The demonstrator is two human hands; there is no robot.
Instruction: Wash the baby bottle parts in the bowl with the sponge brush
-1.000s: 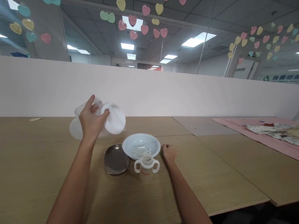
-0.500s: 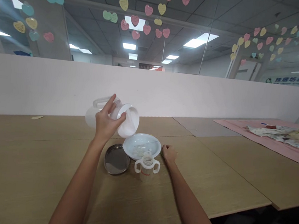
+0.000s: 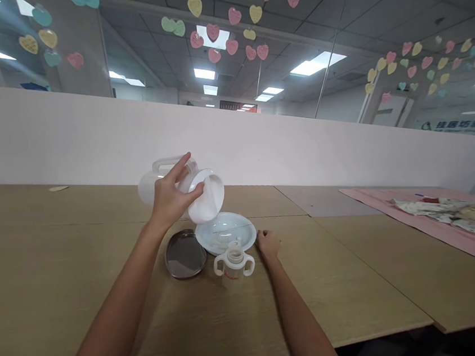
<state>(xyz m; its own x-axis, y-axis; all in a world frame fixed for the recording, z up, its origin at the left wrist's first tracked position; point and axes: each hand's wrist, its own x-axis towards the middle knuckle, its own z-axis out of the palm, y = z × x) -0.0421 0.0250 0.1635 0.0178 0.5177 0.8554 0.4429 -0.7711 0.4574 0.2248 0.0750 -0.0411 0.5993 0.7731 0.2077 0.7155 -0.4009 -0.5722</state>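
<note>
At a long wooden tabletop (image 3: pixel 337 279), my left hand (image 3: pixel 170 202) holds a translucent plastic pitcher (image 3: pixel 181 186) tipped on its side in the air, its white lid end (image 3: pixel 206 196) angled down toward the white bowl (image 3: pixel 226 233) just beneath it. My grip wraps the pitcher's body near the mouth, fingers curled over the top and thumb pressed against the lid end; the handle (image 3: pixel 166 163) points up and away, untouched. My right hand (image 3: pixel 268 243) rests on the tabletop just beside the bowl's right rim, fingers loosely curled and holding nothing that I can see. A small two-handled baby bottle (image 3: pixel 233 263) stands upright in front of the bowl, and a shallow metal dish (image 3: pixel 185 253) lies to the bowl's left, its edge tucked under the rim. I judge the pitcher to be light, stiff and fairly smooth, so it could slip in a one-handed hold; the handle looks the surer place to take it. A pink cloth (image 3: pixel 448 228) with packets lies well apart, far right.
</note>
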